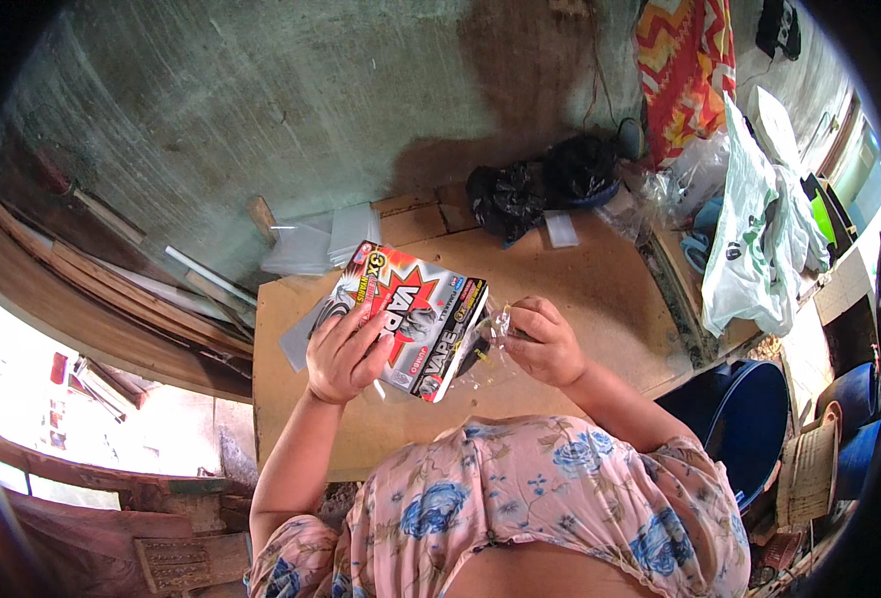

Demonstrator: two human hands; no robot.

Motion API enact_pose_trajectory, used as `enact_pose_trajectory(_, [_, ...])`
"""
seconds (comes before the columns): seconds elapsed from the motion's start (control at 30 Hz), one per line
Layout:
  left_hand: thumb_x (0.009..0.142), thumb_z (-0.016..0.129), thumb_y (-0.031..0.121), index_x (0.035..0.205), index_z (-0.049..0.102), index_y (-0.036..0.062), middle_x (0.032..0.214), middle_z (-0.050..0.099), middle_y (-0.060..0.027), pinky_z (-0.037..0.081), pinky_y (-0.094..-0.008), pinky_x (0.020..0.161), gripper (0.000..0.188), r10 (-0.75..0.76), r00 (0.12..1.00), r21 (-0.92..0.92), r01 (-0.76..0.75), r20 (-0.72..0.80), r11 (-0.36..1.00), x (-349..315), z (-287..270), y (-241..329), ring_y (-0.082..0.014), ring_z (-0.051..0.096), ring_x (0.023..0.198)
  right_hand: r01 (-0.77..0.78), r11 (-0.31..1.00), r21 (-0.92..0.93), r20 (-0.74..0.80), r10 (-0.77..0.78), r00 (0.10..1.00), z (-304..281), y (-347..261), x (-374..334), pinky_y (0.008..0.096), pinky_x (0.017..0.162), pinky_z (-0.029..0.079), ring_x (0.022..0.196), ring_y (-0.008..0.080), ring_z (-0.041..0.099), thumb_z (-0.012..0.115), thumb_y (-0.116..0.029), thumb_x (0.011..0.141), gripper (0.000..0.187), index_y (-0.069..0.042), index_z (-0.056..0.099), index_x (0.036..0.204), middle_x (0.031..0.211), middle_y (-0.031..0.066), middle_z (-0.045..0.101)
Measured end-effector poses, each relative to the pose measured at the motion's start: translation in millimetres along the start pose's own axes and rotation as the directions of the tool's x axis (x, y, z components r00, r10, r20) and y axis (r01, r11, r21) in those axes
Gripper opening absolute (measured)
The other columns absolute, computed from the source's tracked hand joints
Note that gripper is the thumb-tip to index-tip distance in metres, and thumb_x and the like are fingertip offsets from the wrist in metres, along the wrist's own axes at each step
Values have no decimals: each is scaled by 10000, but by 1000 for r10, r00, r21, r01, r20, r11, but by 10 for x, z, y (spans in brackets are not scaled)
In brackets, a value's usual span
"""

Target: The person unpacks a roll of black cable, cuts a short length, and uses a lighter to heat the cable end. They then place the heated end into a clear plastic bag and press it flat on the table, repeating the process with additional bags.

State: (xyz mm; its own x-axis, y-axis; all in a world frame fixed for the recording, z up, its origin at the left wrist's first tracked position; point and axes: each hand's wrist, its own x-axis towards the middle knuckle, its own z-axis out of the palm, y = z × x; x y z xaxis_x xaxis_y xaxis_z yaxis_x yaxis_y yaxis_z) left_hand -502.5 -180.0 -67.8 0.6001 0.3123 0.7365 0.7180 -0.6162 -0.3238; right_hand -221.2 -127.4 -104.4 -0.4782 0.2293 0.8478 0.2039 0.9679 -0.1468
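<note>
A flat printed box in red, white and black is held tilted above the table. My left hand is closed on its left side, with the fingers lying across the printed face. At the box's right end hangs crinkled clear plastic, which my right hand pinches between thumb and fingers. Something dark with small yellow bits shows by the plastic; I cannot make out what it is. A grey-white flat piece lies on the table to the left, partly hidden behind the box and my left hand.
Beneath is a tan tabletop against a green wall. Stacked clear sheets and black plastic bags sit along its back. Hanging at the right are a whitish plastic bag and patterned cloth. A blue barrel stands at the right edge.
</note>
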Motion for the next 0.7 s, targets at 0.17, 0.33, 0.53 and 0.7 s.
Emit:
enact_pose_trajectory(0.17, [669,629,120,923,544,103,962,625,-57,474,-333,651,269,-240,954,-317,287,181,904,-12,35,39,-239,616,844,-2,999,-54,97,7,995,-74,6,86,343,680,435,810,243,538,641,-58,576,223,-40,592,792,899,84,555])
enact_pose_trajectory(0.33, [626,701,147,944,557,59,926,624,-116,477,-335,671,360,-525,625,-304,762,578,572,-93,67,241,-276,611,805,-250,967,48,3,251,968,4,-76,72,349,640,450,738,271,556,623,-51,620,116,-21,562,713,830,100,565])
enact_pose_trajectory(0.53, [624,728,250,984,541,-13,887,609,-179,459,-355,716,484,-508,367,-254,926,780,278,-220,207,307,-278,601,811,-672,731,115,267,629,730,114,47,-46,339,612,450,687,280,559,641,-56,630,115,-3,570,703,765,132,570])
enact_pose_trajectory(0.7, [612,742,228,996,542,-26,915,610,-158,451,-330,756,502,-394,328,-310,944,859,109,-342,303,304,-226,588,837,-849,528,11,493,736,464,149,77,-81,302,568,428,602,199,536,696,-95,650,172,-8,586,749,677,100,563])
